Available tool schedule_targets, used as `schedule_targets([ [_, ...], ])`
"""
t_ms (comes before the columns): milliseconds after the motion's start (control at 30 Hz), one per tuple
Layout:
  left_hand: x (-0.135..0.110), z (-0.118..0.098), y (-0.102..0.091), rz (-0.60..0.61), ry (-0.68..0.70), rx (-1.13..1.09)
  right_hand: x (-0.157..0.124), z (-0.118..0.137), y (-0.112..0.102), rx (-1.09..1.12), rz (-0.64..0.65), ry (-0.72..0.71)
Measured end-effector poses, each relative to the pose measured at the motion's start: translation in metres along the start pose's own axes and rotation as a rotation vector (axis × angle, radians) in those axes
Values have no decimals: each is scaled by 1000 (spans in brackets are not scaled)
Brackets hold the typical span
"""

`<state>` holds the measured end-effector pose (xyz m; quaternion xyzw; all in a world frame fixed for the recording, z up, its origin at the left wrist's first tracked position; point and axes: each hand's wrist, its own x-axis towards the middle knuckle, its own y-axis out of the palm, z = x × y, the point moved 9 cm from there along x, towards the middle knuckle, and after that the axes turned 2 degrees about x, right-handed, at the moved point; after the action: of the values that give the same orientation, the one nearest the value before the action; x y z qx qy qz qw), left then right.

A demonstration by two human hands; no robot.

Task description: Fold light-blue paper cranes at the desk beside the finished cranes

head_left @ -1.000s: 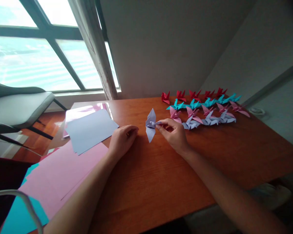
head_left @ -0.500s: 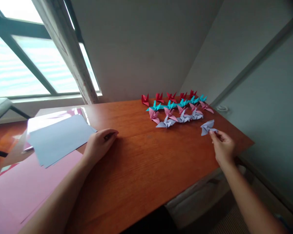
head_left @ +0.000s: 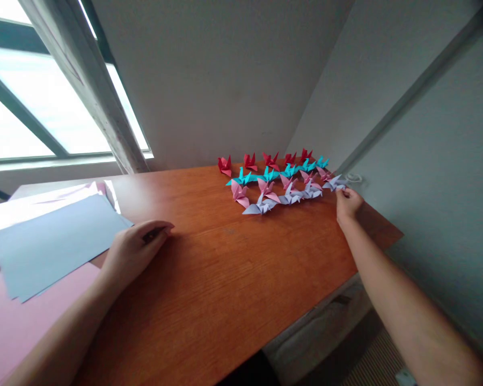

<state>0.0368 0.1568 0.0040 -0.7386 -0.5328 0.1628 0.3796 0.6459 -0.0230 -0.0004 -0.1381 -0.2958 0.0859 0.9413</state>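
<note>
The right arm reached long and nearly straight across the table [head_left: 225,279] toward its far right corner, forearm lifted clear of the wood. The right hand [head_left: 348,203] was turned thumb-side up with its fingers curled toward the crane [head_left: 335,184]. The fingertips met the crane's near edge, but whether they pinched the paper or only touched it could not be told. The crane, lilac, sat on the table at the right end of the lilac row [head_left: 290,197], just beside its neighbour. Behind that row stood the pink row [head_left: 265,187], then the teal row [head_left: 271,174], then the red row [head_left: 271,160] nearest the wall [head_left: 225,80]. The left forearm lay slanting in from the lower left, and the left hand [head_left: 131,251] rested palm down on the wood, well apart from the cranes. Its fingers were loosely bent, its thumb lay alongside them, and it grasped nothing. Just beside its wrist lay the corner of the blue sheets [head_left: 52,244], stacked over a pink sheet [head_left: 8,316] at the table's left edge, below the window [head_left: 24,123].
</note>
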Motion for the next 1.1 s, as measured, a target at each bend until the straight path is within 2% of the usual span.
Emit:
schedule_targets([
  [300,0,1,2,6,5,-4,18,-37,20,-13,12,41],
  [600,-1,0,1,6,19,27,25,-56,29,-13,46,64],
  [800,-1,0,2,6,36,37,26,-60,30,-30,51,83],
  [1100,1,0,5,24,67,75,20,-49,26,-62,51,99],
])
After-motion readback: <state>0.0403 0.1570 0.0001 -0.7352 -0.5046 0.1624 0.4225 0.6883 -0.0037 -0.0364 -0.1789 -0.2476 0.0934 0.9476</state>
